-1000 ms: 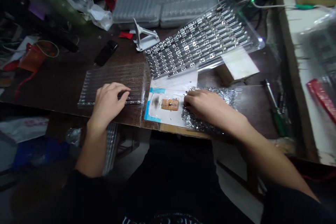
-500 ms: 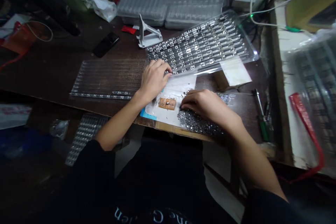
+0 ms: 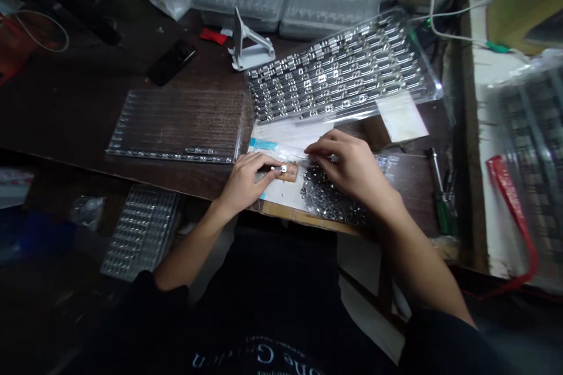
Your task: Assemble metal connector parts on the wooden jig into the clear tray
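My left hand (image 3: 247, 180) pinches a small metal connector (image 3: 278, 169) between thumb and fingertips, at the left end of a small wooden block (image 3: 289, 172). The block rests on a white sheet (image 3: 281, 192). My right hand (image 3: 347, 159) is closed in a pinch just above a heap of small shiny metal parts (image 3: 328, 196); whatever is in its fingertips is too small to make out. Beyond both hands, a clear tray (image 3: 433, 87) holds rows of similar connectors. Left of them lies a clear ridged tray (image 3: 176, 120) with connectors along its near edge.
A white-topped box (image 3: 402, 117) stands against the full tray. A green-handled screwdriver (image 3: 442, 211) lies at right. Farther back are a phone (image 3: 171, 62), a white stand (image 3: 250, 50) and stacked clear trays (image 3: 329, 17). Another filled tray (image 3: 138, 231) sits below the table edge.
My left hand has come from the full tray down to the wooden block, now with a connector in its fingers. My right hand has lifted slightly from the heap of parts.
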Demonstrator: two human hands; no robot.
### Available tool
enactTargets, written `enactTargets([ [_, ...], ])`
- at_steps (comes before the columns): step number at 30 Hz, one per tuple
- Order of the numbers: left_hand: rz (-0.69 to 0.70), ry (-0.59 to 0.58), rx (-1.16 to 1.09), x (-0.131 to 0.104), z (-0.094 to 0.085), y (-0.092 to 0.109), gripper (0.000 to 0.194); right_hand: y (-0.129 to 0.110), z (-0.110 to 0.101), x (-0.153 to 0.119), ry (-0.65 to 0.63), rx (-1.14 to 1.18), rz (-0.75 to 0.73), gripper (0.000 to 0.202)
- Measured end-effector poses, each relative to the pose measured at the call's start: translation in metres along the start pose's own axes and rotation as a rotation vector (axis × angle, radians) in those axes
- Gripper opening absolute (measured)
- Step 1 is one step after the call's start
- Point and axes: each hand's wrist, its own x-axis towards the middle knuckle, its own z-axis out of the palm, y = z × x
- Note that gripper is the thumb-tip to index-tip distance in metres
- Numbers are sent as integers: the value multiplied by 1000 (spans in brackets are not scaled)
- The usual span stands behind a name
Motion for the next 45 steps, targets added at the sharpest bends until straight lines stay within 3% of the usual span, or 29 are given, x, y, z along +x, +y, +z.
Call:
enactTargets([
  [7, 1, -8, 80, -3, 1, -5, 12, -2, 6, 2, -20, -20, 41, 26],
  [14, 41, -3, 77, -5, 3, -4, 12, -9, 31, 3, -153, -135, 62, 24],
  [20, -75, 205, 53, -9, 2, -7, 15, -11, 42, 3, -178, -51, -60, 22],
  [24, -96, 35, 233, -15, -1, -8, 13, -21, 47, -1, -269, -309, -200, 24],
  [27, -83, 6, 257, -17, -2, -8, 14, -29, 49, -3, -309, -450, -245, 27],
  [31, -118, 97, 209, -14, 0, -8, 14, -24, 41, -1, -311, -351, -151, 24],
  [35, -124, 208, 143, -8, 4, -1, 14, -7, 24, 1, -119, -417, 74, 24],
  [37, -92, 231, 99, -5, 6, 5, 12, -2, 19, 2, -98, -464, 133, 22],
  [42, -12, 172, 30, 2, 15, 15, 9, -1, 22, 2, -204, -494, 141, 19],
  [45, 8, 122, 55, 4, 20, 16, 6, 0, 22, 2, -188, -445, 124, 18],
])
